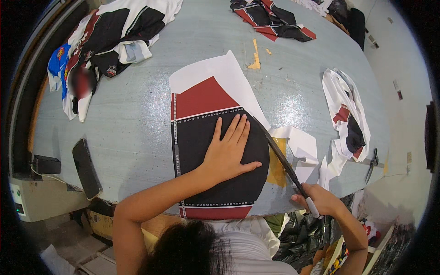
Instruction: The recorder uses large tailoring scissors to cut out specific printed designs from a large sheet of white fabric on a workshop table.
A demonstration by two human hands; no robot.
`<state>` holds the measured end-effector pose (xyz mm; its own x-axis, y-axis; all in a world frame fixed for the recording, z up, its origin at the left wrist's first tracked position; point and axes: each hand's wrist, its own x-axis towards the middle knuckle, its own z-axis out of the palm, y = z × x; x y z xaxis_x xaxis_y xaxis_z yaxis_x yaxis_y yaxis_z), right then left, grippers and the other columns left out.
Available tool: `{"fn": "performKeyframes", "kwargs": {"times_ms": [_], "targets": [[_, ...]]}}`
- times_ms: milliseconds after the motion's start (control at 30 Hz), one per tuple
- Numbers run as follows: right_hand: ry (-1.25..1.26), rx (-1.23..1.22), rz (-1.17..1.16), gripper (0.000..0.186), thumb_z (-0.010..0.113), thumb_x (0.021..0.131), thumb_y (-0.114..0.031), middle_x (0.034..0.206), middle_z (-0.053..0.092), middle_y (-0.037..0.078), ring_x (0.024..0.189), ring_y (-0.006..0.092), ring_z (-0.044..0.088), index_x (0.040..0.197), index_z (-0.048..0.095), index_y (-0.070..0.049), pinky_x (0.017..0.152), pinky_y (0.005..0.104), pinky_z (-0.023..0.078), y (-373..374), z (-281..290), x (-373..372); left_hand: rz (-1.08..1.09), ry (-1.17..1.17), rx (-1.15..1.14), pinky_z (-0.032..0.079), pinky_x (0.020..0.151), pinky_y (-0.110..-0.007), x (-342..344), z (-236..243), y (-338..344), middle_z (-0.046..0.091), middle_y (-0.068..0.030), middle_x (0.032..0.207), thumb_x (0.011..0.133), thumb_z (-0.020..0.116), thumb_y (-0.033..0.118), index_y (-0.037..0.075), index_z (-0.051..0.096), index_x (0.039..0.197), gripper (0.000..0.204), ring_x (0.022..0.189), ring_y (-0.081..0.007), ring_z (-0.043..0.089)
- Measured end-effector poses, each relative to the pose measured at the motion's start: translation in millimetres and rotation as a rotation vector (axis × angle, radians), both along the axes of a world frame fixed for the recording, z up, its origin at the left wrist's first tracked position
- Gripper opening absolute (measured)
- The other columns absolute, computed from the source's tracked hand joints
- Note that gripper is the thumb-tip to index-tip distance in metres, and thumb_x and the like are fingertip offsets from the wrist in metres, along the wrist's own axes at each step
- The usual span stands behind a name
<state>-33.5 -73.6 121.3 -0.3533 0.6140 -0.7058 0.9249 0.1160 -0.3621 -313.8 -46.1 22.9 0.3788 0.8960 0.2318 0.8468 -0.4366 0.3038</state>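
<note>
A cut piece of black and dark red fabric (197, 151) with a white margin at its far end lies flat on the table in front of me. My left hand (229, 151) presses on its black middle, palm down with the fingers spread. Long dark scissors (285, 160) are gripped in my right hand (323, 200) at the near right. Their blades run along the fabric's curved right edge, by the white margin. Close beside the blades hangs together a crumpled white fabric strip (302, 145); whether it is still joined to the piece I cannot tell.
Printed garment pieces (121, 27) heap at the far left, and a black and red piece (279, 20) lies at the far side. White offcuts (353, 114) and small scissors (371, 166) are on the right. A phone (87, 169) rests near the left edge, beside a black box (46, 164).
</note>
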Motion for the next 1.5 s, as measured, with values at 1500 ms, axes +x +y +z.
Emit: {"fn": "performKeyframes", "kwargs": {"times_ms": [1500], "targets": [[-0.022, 0.035, 0.132, 0.066, 0.052, 0.084, -0.059, 0.070, 0.058, 0.026, 0.070, 0.0417, 0.060, 0.078, 0.053, 0.007, 0.065, 0.0438, 0.046, 36.7, 8.5, -14.2, -0.047, -0.034, -0.003, 0.006, 0.109, -0.057, -1.4, 0.8, -6.5, 0.027, -0.0222, 0.143, 0.077, 0.050, 0.068, -0.007, 0.029, 0.136, 0.097, 0.138, -0.0301, 0.018]]}}
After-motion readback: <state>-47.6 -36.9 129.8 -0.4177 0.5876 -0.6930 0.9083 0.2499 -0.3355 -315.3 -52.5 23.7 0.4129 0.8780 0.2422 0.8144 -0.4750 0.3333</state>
